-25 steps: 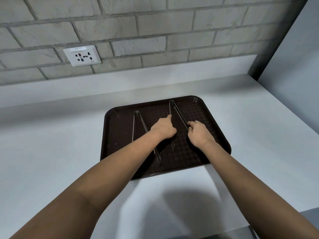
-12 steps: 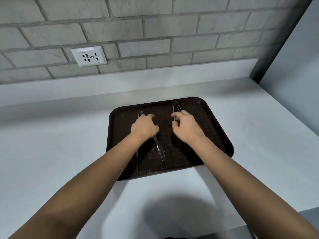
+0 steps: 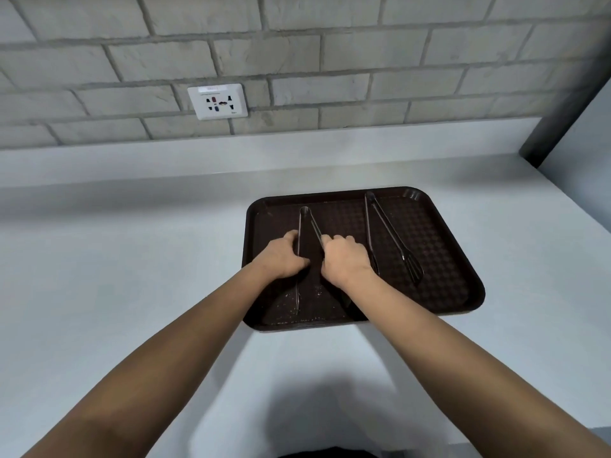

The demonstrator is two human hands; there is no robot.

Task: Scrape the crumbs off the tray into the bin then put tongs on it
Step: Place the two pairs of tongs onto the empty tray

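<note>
A dark brown tray (image 3: 443, 246) lies on the white counter, with pale crumbs scattered near its front left corner. Two pairs of metal tongs lie on it. On the left tongs (image 3: 305, 216) both hands rest: my left hand (image 3: 284, 256) grips the left arm, and my right hand (image 3: 344, 259) grips the right arm. The lower ends of these tongs are partly hidden by my hands and wrists. The right tongs (image 3: 386, 233) lie free on the tray, their tips toward me.
The white counter (image 3: 115, 276) runs to a grey brick wall with a white socket (image 3: 217, 101). A grey side panel (image 3: 582, 133) closes the right end. No bin shows in view.
Both hands have shifted from the right tongs to the left tongs and taken hold of its two arms. The right tongs now lie untouched.
</note>
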